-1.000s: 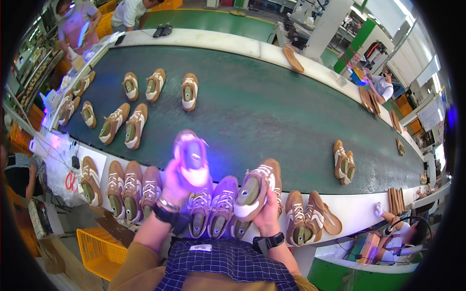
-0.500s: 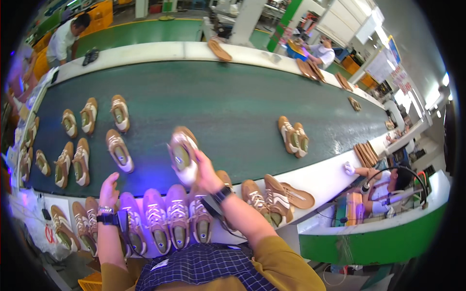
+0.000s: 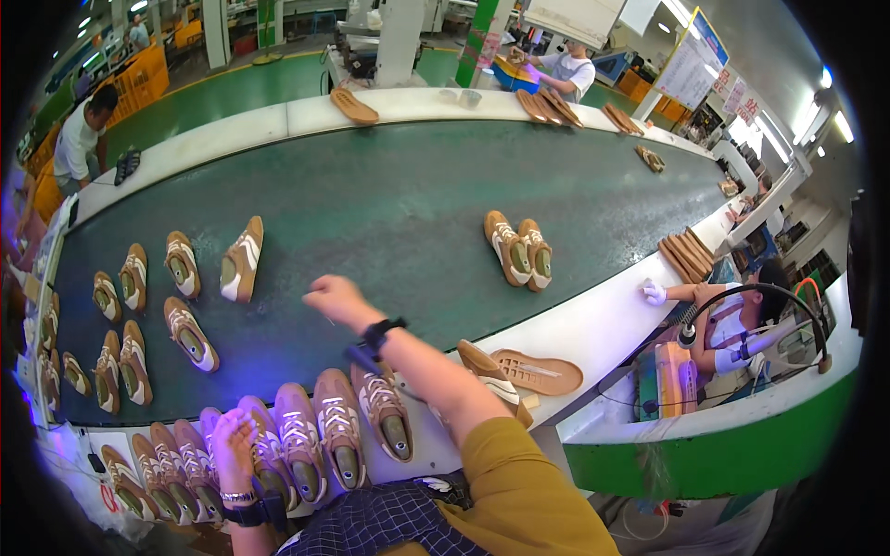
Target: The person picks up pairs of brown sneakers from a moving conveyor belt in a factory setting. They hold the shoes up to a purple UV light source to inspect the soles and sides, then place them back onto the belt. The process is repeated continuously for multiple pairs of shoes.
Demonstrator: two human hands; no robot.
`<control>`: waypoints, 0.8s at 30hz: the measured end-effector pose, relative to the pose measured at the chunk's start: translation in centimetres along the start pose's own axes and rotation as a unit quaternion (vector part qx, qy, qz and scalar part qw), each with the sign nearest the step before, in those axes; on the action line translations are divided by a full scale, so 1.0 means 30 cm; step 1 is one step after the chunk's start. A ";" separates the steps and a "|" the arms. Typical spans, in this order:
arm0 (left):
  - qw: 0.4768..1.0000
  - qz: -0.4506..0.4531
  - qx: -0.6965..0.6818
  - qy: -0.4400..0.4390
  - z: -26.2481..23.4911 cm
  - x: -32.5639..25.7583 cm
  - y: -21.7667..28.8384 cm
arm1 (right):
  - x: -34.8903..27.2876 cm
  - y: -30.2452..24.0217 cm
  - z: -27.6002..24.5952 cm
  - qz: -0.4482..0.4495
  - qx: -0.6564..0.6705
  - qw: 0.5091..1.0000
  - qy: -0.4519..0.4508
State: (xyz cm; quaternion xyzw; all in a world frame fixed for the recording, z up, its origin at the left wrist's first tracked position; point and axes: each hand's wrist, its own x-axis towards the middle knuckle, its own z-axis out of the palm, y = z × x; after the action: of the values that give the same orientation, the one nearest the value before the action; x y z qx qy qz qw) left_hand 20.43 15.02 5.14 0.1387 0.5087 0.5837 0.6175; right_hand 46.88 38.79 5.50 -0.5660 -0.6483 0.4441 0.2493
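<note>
My right hand (image 3: pixel 339 301) is over the dark green belt, its fingers curled together. A thin pale strand seems to hang below it; whatever the fingers may hold is hidden. To its left, a brown and white sneaker (image 3: pixel 243 259) lies apart from the hand on the belt. My left hand (image 3: pixel 234 445), fingers raised and apart, is over the row of laced sneakers along the near ledge, partly covering them. Among these, one sneaker (image 3: pixel 340 426) stands nearer the middle and another sneaker (image 3: pixel 385 412) is at the right, below my right forearm.
Several sneakers (image 3: pixel 133 361) lie on the left of the belt (image 3: pixel 371 213); a pair (image 3: pixel 517 248) sits right of the middle. A loose sole (image 3: pixel 538 371) rests on the near ledge, beside a stack of soles (image 3: pixel 686 255). Co-workers are at the far left, far side and right.
The sneaker my right hand held now lies on the belt to the left, and that hand is off it. My left hand has come down nearer the row. The view has shifted.
</note>
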 end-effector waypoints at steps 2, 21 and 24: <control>0.999 0.005 0.033 0.009 0.031 -0.032 -0.024 | -0.035 0.134 -0.203 -0.001 0.001 0.983 0.181; 0.947 -0.037 0.315 -0.051 0.502 -0.008 -0.157 | -0.099 0.740 -1.036 0.162 -0.413 0.843 0.302; 0.916 -0.037 0.386 -0.100 0.534 0.127 -0.213 | -0.148 0.796 -1.026 0.107 -0.314 0.867 0.372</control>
State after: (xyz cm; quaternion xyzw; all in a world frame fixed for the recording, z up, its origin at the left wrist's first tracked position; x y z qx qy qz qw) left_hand 36.05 23.27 5.58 0.4051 0.6346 0.3018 0.5849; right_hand 85.58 42.74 0.62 -0.8037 -0.5480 -0.0029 0.2318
